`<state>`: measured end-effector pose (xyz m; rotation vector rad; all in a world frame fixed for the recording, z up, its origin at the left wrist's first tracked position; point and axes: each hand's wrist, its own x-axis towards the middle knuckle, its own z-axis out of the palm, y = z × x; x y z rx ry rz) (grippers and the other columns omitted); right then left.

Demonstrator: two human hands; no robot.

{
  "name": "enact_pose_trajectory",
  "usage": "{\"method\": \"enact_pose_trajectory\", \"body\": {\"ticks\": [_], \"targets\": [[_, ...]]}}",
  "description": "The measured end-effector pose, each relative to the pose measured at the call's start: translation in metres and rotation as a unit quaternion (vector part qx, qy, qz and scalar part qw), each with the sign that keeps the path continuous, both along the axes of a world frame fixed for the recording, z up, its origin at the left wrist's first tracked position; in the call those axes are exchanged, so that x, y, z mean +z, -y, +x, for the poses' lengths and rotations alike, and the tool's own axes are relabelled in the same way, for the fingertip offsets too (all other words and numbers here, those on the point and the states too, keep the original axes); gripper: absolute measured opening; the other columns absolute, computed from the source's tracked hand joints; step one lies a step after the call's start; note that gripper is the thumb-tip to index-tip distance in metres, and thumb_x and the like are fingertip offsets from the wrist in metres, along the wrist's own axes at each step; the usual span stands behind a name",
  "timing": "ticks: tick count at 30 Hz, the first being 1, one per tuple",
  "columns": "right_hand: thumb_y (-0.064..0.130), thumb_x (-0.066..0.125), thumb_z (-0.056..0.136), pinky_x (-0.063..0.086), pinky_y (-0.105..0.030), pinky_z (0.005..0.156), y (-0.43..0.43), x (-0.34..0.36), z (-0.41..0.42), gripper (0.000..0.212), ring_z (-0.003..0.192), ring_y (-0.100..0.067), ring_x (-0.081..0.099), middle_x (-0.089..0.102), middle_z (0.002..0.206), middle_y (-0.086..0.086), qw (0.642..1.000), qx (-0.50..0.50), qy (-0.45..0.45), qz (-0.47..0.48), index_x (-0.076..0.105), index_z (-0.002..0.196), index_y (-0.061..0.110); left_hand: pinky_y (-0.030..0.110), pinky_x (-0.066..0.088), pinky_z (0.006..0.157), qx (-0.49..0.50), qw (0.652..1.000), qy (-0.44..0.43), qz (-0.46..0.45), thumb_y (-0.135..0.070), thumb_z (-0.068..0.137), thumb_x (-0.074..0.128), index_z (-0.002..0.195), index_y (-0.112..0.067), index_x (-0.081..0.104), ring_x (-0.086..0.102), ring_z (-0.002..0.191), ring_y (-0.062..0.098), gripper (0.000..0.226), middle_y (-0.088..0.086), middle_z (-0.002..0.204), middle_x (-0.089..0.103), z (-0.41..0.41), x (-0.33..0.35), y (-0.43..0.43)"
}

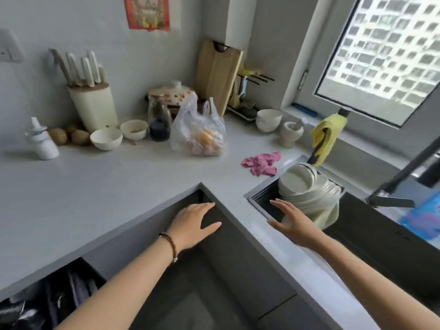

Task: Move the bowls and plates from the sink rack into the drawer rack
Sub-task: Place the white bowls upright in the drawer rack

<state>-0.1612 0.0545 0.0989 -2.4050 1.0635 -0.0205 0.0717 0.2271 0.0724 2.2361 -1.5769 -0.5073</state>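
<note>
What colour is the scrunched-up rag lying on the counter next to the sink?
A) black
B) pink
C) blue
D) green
B: the crumpled rag lying on the counter beside the sink rack is pink. The only other bright cloth is the yellow cloth, which hangs further back.

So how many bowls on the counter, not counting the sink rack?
4: a white bowl by the potatoes, a second bowl right of it, and what looks like a stack of two bowls left of the mortar. The plastic bag may hide more.
</note>
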Motion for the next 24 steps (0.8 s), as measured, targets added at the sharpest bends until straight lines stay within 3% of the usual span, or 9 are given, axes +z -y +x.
{"method": "enact_pose_trajectory", "body": {"ticks": [7,15,24], "targets": [[0.050,0.059,0.089,0.037,-0.031,0.110,0.092,-0.011,-0.069,0.067,0.138,-0.013,0.038,0.027,0.157,0.008,0.997,-0.066,-0.043,-0.010,0.032,0.148,0.030,0.031,0.023,0.115,-0.112,0.993,0.045,0.014,-0.059,0.090,0.040,0.145,-0.027,0.027,0.029,0.138,0.010,0.066,-0.008,0.150,0.033,-0.046,0.001,0.151],[0.053,0.054,0.091,0.028,-0.032,0.117,0.179,-0.053,-0.070,0.067,0.142,-0.016,0.033,0.026,0.158,0.004,0.989,-0.120,-0.083,-0.012,0.029,0.150,0.032,0.032,0.023,0.114,-0.217,0.973,0.062,0.044,-0.058,0.090,0.041,0.144,-0.025,0.028,0.029,0.139,0.014,0.064,-0.005,0.151,0.033,-0.054,-0.038,0.304],[0.052,0.047,0.095,-0.009,-0.032,0.118,0.220,-0.084,-0.049,0.058,0.150,-0.014,-0.006,0.016,0.161,0.009,0.987,-0.072,-0.126,-0.067,0.032,0.148,0.033,0.030,0.027,0.104,-0.337,0.931,0.104,0.092,-0.042,0.092,0.049,0.125,-0.023,0.054,0.043,0.124,0.018,0.038,-0.001,0.127,0.055,-0.064,-0.081,0.384]]}}
